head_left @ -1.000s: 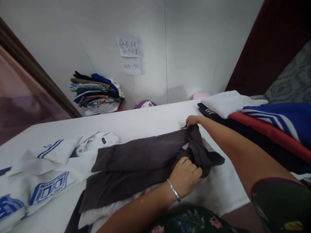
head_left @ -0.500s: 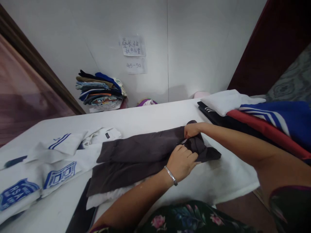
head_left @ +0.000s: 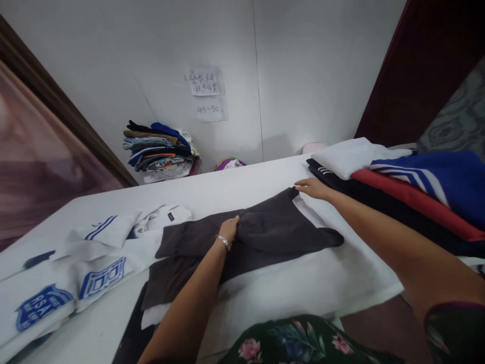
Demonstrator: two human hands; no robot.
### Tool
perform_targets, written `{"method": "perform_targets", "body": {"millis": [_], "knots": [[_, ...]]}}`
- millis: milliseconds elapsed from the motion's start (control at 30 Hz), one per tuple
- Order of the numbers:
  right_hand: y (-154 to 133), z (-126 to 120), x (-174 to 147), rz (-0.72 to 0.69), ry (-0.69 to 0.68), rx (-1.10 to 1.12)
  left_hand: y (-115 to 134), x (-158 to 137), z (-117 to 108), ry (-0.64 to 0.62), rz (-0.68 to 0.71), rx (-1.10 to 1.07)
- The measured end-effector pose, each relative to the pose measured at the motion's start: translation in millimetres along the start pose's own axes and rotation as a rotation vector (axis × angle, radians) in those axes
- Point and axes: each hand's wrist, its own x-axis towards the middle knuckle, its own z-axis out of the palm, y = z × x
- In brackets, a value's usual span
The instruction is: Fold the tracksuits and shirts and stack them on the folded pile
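Note:
Dark grey-brown trousers (head_left: 280, 227) lie across the table, the two legs toward the left and the waist toward the right. A white garment (head_left: 273, 293) is spread beneath them. My left hand (head_left: 229, 230), with a silver bracelet on its wrist, is closed on a gathered bit of the trousers near where the legs meet. At the far waist corner, my right hand (head_left: 314, 188) pinches the cloth with its fingertips, the fingers nearly straight. A pale strip shows along the waist opening.
White shirts with blue prints (head_left: 45, 303) lie at the left of the white table (head_left: 227, 187). Folded clothes (head_left: 417, 187) are heaped at the right. Against the wall stands a stack of folded clothes (head_left: 161, 149), below paper notes (head_left: 206, 81).
The bunched waist of the trousers has been spread out flatter. My left hand has moved left to the upper legs, and my right hand has shifted slightly away to the far waist corner.

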Motion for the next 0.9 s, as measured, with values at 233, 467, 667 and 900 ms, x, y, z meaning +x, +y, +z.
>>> {"method": "perform_targets", "body": {"millis": [233, 467, 667, 900], "knots": [[35, 37, -8, 0.111, 0.114, 0.018, 11, -7, -4, -0.003, 0.149, 0.22], [35, 72, -1, -0.003, 0.01, -0.07, 5, -7, -14, 0.015, 0.169, 0.76], [30, 81, 5, -0.087, -0.02, -0.224, 6, -6, -22, 0.015, 0.208, 0.975], [23, 95, 0, -0.095, -0.16, -0.234, 0, -3, -19, -0.013, 0.154, 1.075]]}}
